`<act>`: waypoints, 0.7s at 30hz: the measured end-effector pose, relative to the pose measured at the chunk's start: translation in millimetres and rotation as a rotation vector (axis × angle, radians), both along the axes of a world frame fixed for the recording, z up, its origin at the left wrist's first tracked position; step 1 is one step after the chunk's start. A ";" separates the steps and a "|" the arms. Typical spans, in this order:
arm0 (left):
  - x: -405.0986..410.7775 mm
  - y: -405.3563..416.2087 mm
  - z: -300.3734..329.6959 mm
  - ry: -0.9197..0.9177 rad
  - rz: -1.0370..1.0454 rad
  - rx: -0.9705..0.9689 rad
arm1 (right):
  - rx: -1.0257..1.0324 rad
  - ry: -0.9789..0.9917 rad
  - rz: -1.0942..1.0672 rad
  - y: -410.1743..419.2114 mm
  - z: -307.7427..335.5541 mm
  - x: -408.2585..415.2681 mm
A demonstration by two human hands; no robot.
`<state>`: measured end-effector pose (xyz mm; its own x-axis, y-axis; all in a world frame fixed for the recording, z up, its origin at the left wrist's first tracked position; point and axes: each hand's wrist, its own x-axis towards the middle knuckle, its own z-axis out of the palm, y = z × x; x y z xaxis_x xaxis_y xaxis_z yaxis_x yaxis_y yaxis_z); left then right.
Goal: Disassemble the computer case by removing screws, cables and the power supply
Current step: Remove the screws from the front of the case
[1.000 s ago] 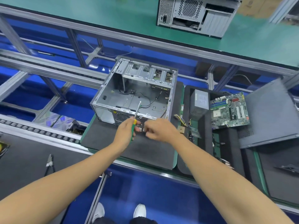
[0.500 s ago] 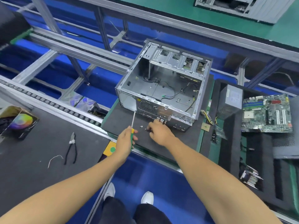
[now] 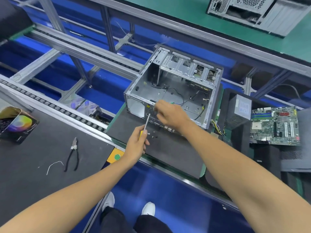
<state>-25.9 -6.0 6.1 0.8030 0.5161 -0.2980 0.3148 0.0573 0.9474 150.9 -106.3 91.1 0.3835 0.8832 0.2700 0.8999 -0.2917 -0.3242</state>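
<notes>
The right hand (image 3: pixel 170 115) rises from the dark mat (image 3: pixel 168 152), where it lay half a second ago beside the loose screws (image 3: pixel 152 135), to the near rim of the computer case (image 3: pixel 171 91). The left hand (image 3: pixel 137 145) and its screwdriver (image 3: pixel 146 126) draw back slightly from the case.

Your computer case (image 3: pixel 171 91) sits on the mat (image 3: pixel 168 148), loose screws (image 3: pixel 152 135) before it. Pliers (image 3: pixel 73 154) lie well to your left; the power supply (image 3: pixel 239 109) and motherboard (image 3: pixel 275 126) lie right.
</notes>
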 end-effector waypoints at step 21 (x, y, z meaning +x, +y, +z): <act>16.1 12.0 19.7 -0.092 0.047 0.060 | -0.283 0.387 -0.189 36.3 -8.9 30.8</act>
<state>-9.8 6.0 25.8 0.8001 0.5683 -0.1918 0.2249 0.0122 0.9743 181.7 -70.0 82.2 0.5677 0.8069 -0.1630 0.6526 -0.5619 -0.5083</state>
